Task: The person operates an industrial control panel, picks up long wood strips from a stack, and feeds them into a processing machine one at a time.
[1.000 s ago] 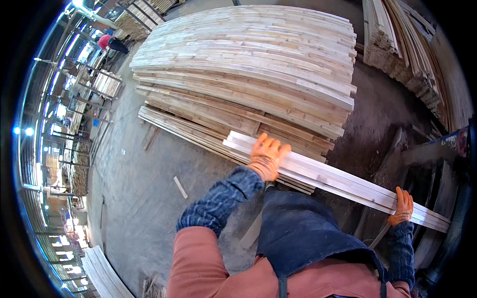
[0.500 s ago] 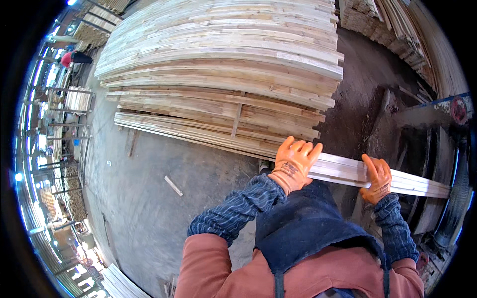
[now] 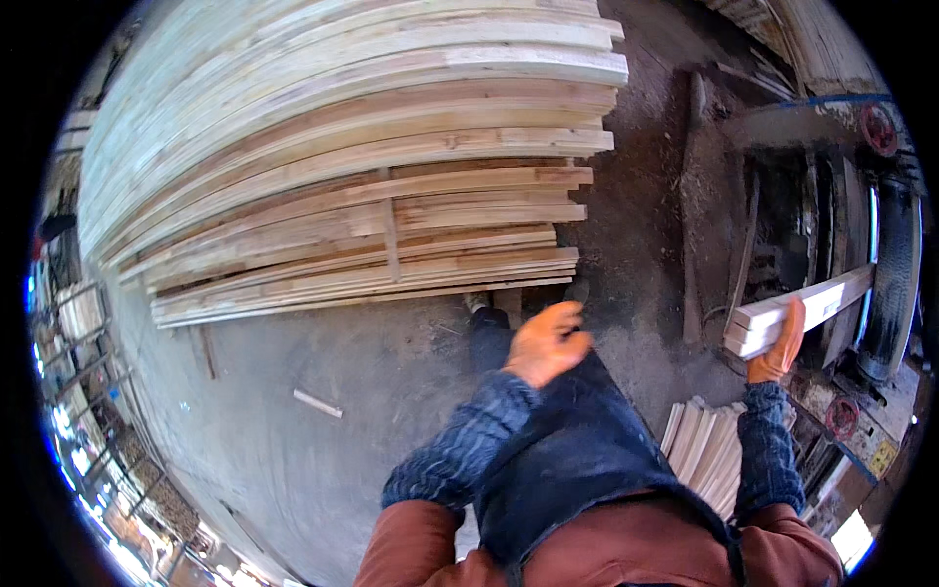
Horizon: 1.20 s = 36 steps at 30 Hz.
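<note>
While gripped rightward: pale boards [image 3: 800, 309], right hand [image 3: 778, 347].

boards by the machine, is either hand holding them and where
The right hand holds the pale boards at their near end, palm against the end. The left hand holds nothing.

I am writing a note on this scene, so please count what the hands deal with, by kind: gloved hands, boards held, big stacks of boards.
Gloved hands: 2, the left hand free, the right hand gripping
Pale boards held: about 2, pressed together, exact number unclear
Large board stack: 1
Total: about 5
</note>
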Tool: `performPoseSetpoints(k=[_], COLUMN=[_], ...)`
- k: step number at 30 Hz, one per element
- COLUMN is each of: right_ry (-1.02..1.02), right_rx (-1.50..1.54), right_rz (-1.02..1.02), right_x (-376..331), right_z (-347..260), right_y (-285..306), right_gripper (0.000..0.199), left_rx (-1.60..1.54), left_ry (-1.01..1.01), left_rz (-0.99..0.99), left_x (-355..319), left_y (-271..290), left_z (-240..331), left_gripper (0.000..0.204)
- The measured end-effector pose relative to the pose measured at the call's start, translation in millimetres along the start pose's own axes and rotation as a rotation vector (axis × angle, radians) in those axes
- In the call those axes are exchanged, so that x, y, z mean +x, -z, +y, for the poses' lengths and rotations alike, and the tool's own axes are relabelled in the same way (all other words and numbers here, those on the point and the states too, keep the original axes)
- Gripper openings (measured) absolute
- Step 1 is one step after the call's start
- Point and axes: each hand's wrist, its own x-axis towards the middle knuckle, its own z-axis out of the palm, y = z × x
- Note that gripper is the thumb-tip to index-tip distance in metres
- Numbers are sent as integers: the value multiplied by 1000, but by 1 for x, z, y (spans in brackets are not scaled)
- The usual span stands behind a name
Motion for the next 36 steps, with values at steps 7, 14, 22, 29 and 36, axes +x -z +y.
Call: performPoseSetpoints(k=[7,14,22,29,36], right_ry=[-839,-1422,-230,-1113,-1899], right_rx=[-84,597,389,798,703], right_rz=[-190,-1027,-1207,-1171,-1133], right_x=[-206,-170,-212,-244,-216], right_z=[179,90,182,188,102], right_y=[-153,-427,-620,-612,-529], right_gripper=[72,82,97,83,73], left_rx=[-109,1,2,-131,-384], left_ry=[536,636,948,856,666], left_rz=[575,871,867,790,945], left_x=[-29,-56,-98,-88,-67], left_y=[148,185,184,159,156], left_z=[-227,-303,-394,-428,-387], left_gripper=[53,59,48,48,61])
